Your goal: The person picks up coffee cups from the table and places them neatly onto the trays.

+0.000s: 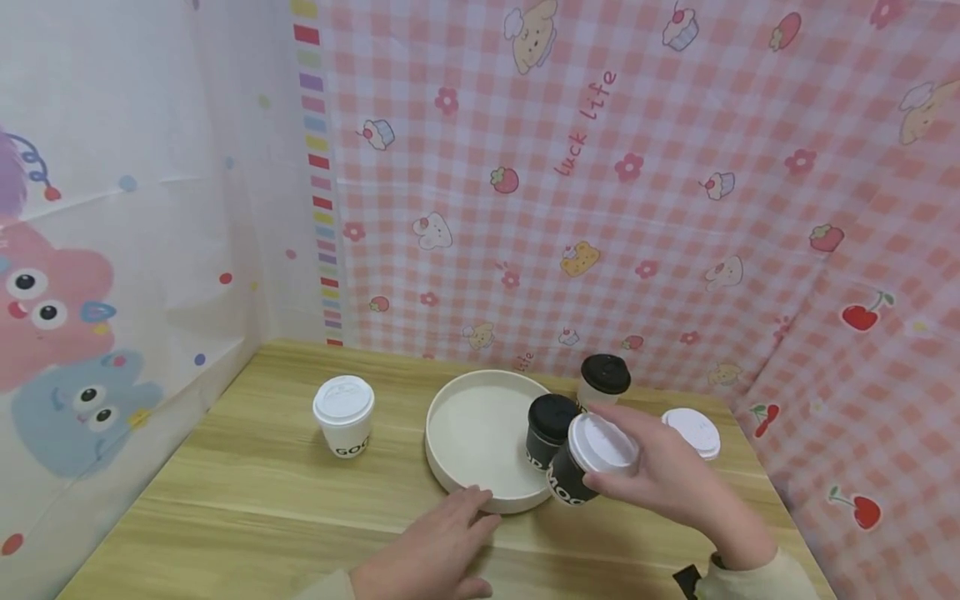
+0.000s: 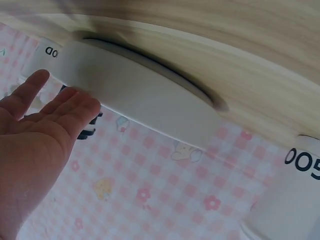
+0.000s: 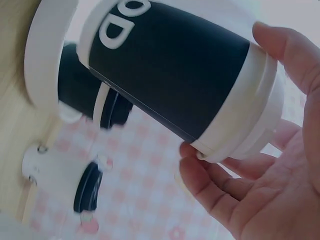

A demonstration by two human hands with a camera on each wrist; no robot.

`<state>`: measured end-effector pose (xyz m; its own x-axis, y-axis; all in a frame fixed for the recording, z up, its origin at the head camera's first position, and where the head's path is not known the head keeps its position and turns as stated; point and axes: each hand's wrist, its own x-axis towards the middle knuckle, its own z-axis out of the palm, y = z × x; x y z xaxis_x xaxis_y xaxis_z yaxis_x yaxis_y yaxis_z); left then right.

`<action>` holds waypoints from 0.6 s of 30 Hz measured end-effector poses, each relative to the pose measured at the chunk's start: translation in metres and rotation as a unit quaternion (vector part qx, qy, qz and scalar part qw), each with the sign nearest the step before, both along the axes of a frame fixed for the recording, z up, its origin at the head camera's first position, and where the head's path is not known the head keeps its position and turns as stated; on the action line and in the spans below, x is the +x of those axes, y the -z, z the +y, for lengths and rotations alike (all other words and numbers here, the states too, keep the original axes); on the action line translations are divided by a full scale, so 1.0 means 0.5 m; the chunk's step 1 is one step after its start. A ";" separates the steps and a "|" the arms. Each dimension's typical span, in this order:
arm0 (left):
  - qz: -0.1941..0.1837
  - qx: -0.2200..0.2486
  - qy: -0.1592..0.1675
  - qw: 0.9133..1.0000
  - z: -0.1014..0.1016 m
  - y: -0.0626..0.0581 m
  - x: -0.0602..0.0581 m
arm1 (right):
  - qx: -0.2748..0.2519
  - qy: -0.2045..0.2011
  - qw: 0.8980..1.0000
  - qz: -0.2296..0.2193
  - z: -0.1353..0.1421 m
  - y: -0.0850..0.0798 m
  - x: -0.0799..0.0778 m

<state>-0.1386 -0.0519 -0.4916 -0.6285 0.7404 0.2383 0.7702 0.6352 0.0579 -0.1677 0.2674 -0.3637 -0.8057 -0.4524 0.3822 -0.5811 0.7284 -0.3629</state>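
Observation:
My right hand grips a paper cup with a black printed sleeve and a white lid, thumb and fingers around the lid end. In the right wrist view this cup tilts over the wooden table, beside the round cream tray. Inside the tray, at its right side, stands a black cup with a black lid, partly covered by the held cup. My left hand reaches to the tray's near rim with relaxed, extended fingers; the left wrist view shows its fingertips right at the tray wall.
A white cup with a white lid stands left of the tray. Behind the tray's right side is a white cup with a black lid. Another white lid shows beyond my right hand. Patterned cloth hangs around the table.

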 end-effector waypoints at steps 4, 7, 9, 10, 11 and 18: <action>0.008 -0.002 0.007 1.000 0.008 -0.002 0.000 | 0.023 0.003 0.999 0.026 -0.039 0.007 -0.014; 0.005 -0.009 0.006 1.000 0.013 -0.004 0.001 | 0.040 0.014 0.999 0.034 -0.063 0.013 -0.018; 0.005 -0.017 0.002 1.000 0.016 -0.006 0.003 | 0.049 0.018 0.998 0.035 -0.077 0.020 -0.023; 0.004 -0.020 0.000 1.000 0.017 -0.007 0.003 | 0.054 0.020 0.998 0.036 -0.083 0.024 -0.025; 0.002 -0.023 -0.001 1.000 0.018 -0.008 0.005 | 0.059 0.019 0.997 0.036 -0.089 0.028 -0.028; 0.035 -0.038 0.005 0.999 0.021 0.002 0.002 | 0.087 0.016 0.995 0.042 -0.123 0.060 -0.040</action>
<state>-0.1377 -0.0416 -0.4925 -0.6043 0.7642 0.2254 0.7772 0.6277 -0.0446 -0.1875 0.2060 -0.3936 -0.7891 -0.4924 0.3671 -0.5799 0.7943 -0.1811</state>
